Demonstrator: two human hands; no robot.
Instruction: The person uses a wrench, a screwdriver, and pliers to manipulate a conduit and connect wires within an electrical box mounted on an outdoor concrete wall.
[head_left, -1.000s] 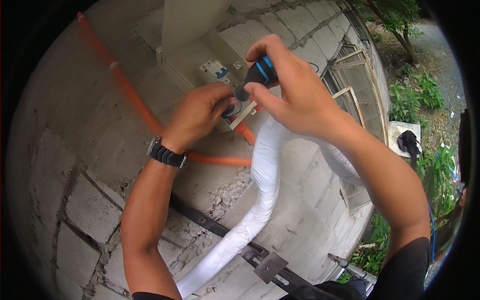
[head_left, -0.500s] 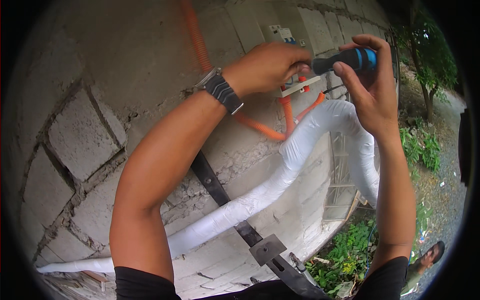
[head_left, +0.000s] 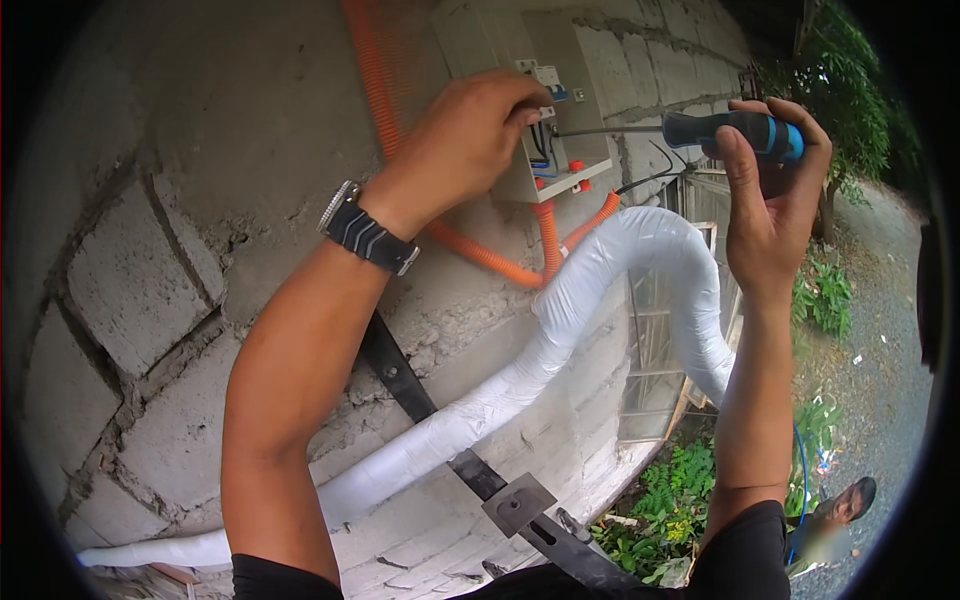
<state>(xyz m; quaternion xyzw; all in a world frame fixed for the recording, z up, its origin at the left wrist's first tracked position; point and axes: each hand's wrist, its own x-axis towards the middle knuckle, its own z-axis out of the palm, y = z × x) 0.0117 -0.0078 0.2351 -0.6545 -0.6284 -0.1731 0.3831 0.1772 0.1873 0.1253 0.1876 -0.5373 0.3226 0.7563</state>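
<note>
My right hand (head_left: 775, 190) grips the black-and-blue handle of a screwdriver (head_left: 735, 136). Its thin shaft reaches left into an open electrical box (head_left: 597, 168) on the wall, ending near my left fingers. My left hand (head_left: 470, 140), with a watch (head_left: 365, 235) on the wrist, is at the left side of the box beside a white circuit breaker (head_left: 547, 78) with a blue switch. Its fingers are curled in, and whatever they pinch is hidden. Below them, dark and blue wires (head_left: 543, 150) run inside the box, near red fittings at its lower edge.
Orange corrugated conduits (head_left: 549, 240) enter the box from below. A thick white-wrapped pipe (head_left: 480, 400) curves across the block wall (head_left: 140, 270), over a black metal bracket (head_left: 515, 505). A window grille (head_left: 655, 390) and plants (head_left: 670, 500) stand right. A person (head_left: 835, 520) is low at right.
My right hand and the screwdriver have moved right, exposing the shaft. My left hand has shifted left and the box interior shows more. The whole view has shifted slightly.
</note>
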